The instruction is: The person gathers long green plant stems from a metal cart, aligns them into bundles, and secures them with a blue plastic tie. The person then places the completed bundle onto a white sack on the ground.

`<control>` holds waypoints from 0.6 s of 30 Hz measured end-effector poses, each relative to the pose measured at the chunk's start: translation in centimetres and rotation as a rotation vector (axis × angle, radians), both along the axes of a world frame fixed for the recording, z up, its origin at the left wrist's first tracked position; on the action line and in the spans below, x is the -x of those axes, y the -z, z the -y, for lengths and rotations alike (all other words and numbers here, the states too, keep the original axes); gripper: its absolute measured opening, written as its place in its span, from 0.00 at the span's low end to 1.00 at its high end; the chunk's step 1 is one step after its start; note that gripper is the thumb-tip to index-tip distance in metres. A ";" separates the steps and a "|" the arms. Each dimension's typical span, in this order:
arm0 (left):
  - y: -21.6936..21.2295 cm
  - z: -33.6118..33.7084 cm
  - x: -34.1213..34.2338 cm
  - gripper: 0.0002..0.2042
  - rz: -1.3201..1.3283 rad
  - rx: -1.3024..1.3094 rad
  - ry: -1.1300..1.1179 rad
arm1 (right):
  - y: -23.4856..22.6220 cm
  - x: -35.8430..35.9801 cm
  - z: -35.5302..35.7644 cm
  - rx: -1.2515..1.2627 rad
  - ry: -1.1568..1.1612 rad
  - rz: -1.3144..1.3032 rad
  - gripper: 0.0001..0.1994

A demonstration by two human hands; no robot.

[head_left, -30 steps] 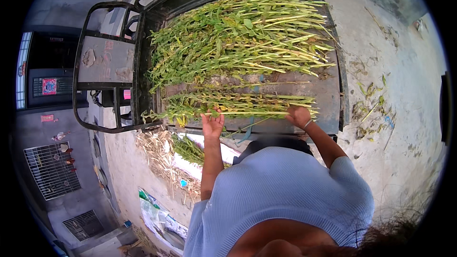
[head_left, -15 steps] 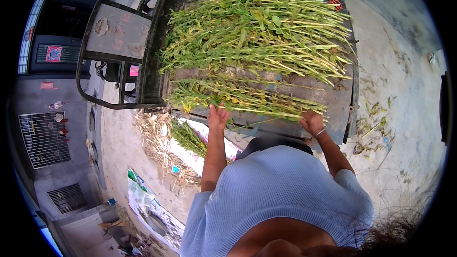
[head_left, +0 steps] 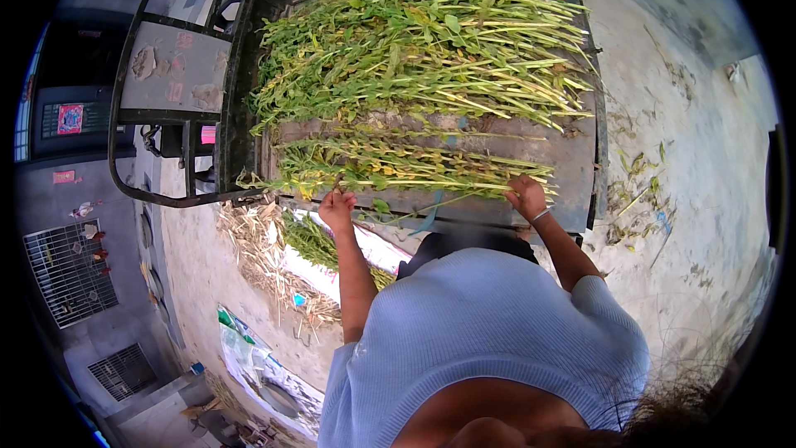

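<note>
A bundle of long green stalks [head_left: 398, 162] lies across the near part of a cart bed [head_left: 572, 158]. My left hand [head_left: 337, 207] grips the bundle near its leafy left end. At the cut right end my right hand [head_left: 527, 196], with a bangle on the wrist, closes on the stalks. Behind the bundle a much bigger heap of the same green plants [head_left: 423, 50] fills the far part of the bed. My light blue top fills the lower middle of the view.
A black metal frame with a grey seat panel [head_left: 170, 66] stands left of the cart. Dry straw and more green stalks [head_left: 282, 249] lie on the concrete ground below the cart edge, beside white sacks [head_left: 249, 357]. Loose leaves [head_left: 634, 199] litter the ground at right.
The view has shifted right and down relative to the cart. Both hands have stayed on the near bundle, which sits closer to the cart's front edge.
</note>
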State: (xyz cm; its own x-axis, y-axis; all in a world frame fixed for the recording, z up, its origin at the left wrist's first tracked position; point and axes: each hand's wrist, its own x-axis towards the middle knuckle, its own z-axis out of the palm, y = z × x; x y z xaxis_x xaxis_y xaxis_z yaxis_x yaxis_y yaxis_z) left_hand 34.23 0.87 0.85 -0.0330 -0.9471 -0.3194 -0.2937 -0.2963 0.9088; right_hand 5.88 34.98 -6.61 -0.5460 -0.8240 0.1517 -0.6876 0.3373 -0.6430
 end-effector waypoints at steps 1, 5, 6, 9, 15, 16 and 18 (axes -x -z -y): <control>-0.4 0.6 -0.6 0.07 0.007 0.051 -0.032 | 0.2 0.2 -0.3 -0.012 -0.001 0.008 0.10; -2.4 3.3 -3.2 0.07 -0.304 0.072 -0.219 | 1.0 1.3 -1.2 -0.078 -0.006 0.023 0.10; -2.5 3.4 -3.7 0.07 -0.361 0.055 -0.236 | 1.2 1.5 -1.2 -0.109 -0.006 0.020 0.10; -0.5 2.9 -4.9 0.07 -0.361 -0.124 -0.300 | 2.1 1.6 -0.9 -0.181 -0.004 0.014 0.10; 10.8 -0.3 -5.9 0.08 -0.188 -0.554 -0.342 | 1.6 1.4 -0.3 -0.161 -0.018 -0.015 0.11; 12.3 -0.5 -6.3 0.08 -0.163 -0.565 -0.324 | 1.1 1.3 0.0 -0.167 -0.016 -0.017 0.10; 14.7 -1.0 -5.4 0.07 -0.146 -0.636 -0.266 | 1.8 1.6 0.1 -0.200 -0.008 -0.082 0.09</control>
State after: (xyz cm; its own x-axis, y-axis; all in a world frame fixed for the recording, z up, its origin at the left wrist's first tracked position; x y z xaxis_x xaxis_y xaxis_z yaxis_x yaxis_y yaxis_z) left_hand 39.61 1.92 -13.86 0.0895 -0.5596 -0.8239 -0.0260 -0.8282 0.5598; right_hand 4.29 34.90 -8.38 -0.5319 -0.8463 0.0289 -0.7382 0.4467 -0.5054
